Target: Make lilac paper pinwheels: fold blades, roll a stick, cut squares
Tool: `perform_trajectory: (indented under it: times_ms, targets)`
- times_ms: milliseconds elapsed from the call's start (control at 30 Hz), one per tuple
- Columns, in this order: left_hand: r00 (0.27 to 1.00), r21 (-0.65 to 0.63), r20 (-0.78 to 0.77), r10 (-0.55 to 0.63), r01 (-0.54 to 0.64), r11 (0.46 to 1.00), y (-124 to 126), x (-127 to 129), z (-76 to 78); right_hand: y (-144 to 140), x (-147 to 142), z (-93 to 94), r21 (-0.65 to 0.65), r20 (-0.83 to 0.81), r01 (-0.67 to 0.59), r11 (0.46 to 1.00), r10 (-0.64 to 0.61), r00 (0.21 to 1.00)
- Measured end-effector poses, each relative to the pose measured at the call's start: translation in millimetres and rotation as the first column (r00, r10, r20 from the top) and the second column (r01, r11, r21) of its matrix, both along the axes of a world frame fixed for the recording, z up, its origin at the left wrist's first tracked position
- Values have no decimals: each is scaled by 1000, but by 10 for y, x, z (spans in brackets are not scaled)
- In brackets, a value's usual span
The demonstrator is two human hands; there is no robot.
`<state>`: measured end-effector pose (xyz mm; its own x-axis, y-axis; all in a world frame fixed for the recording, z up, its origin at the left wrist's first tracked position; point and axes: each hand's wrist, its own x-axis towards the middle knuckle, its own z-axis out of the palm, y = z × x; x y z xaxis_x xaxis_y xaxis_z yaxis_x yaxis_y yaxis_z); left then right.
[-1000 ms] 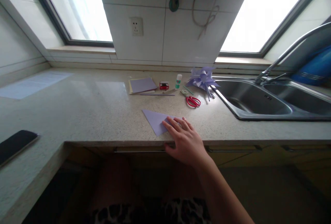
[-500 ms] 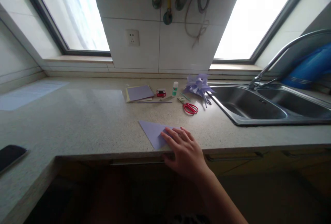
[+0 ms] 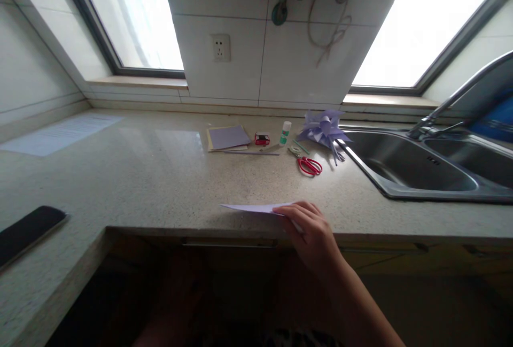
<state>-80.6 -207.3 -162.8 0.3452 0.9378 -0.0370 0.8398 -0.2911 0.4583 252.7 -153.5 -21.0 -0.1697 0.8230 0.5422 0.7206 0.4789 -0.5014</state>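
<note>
One hand: our right hand [image 3: 315, 232] pinches the paper [image 3: 256, 208] at its near corner.
Paper: lifted nearly flat at the counter [image 3: 160, 176] edge, so we can take it up.
Left hand: unseen.
Scissors [image 3: 308, 165]: well apart, toward the sink [image 3: 385, 189].

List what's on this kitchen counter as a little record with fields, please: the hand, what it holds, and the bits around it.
Right hand: grips the folded purple paper at the counter edge, paper lifted nearly edge-on
Left hand: not in view
Behind the paper: red scissors, glue stick, small red item, paper stack, purple paper flower
Right side: steel sink with tap
Left edge: dark phone
</note>
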Motion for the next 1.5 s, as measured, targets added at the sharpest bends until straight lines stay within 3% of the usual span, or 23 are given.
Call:
perform_trajectory:
  times_ms: [67, 167, 267, 400, 500, 600, 633, 700, 733, 800, 867, 933, 1100, 1233, 1500]
  targets:
    - [990, -117, -134, -44, 28, 993, -47, -95, -137, 16, -4, 72, -37, -86, 38, 999, -41, 995]
    - [922, -253, -380, -71, -30, 967, -93, -122, -231, 47, -12, 203, -128, -210, 106, 986, -131, 969]
    - [869, -204, -495, -10, -105, 973, -103, -96, -254, 92, -15, 286, -244, -310, 123, 962, -198, 930]
    - [857, -180, -515, 33, -145, 973, -80, -84, -197, 149, -9, 291, -376, -417, 67, 924, -234, 878]
    - [914, -228, -403, 40, -143, 963, -7, -70, 21, 145, -9, 295, -457, -477, 1, 890, -245, 844]
    - [993, -411, -6, 122, -113, 904, 106, 10, 440, 74, -33, 324, -526, -526, -82, 846, -248, 814]
    - [973, -478, 157, 171, -77, 875, 141, 59, 603, 35, -51, 332, -545, -538, -111, 831, -245, 806]
    - [939, -497, 305, 157, 17, 867, 194, 181, 907, -63, -104, 333, -585, -581, -189, 789, -245, 776]
    - [868, -563, 452, 203, 101, 820, 208, 249, 1031, -119, -139, 324, -601, -614, -243, 761, -246, 750]
    - [649, -613, 678, 344, 242, 752, 210, 387, 1196, -239, -224, 290, -617, -706, -376, 692, -274, 653]
    - [489, -598, 759, 431, 258, 759, 182, 509, 1255, -354, -313, 253, -608, -772, -480, 632, -331, 542]
    - [425, -630, 749, 509, 214, 747, 134, 606, 1251, -448, -388, 233, -608, -786, -525, 596, -360, 502]
    - [294, -713, 677, 675, 36, 700, 17, 741, 1233, -555, -461, 305, -670, -712, -450, 591, -341, 613]
    - [255, -750, 635, 729, -22, 661, -36, 735, 1237, -576, -462, 351, -677, -695, -438, 591, -317, 646]
    - [333, -743, 602, 726, -101, 662, -75, 657, 1227, -612, -507, 325, -676, -681, -389, 625, -329, 654]
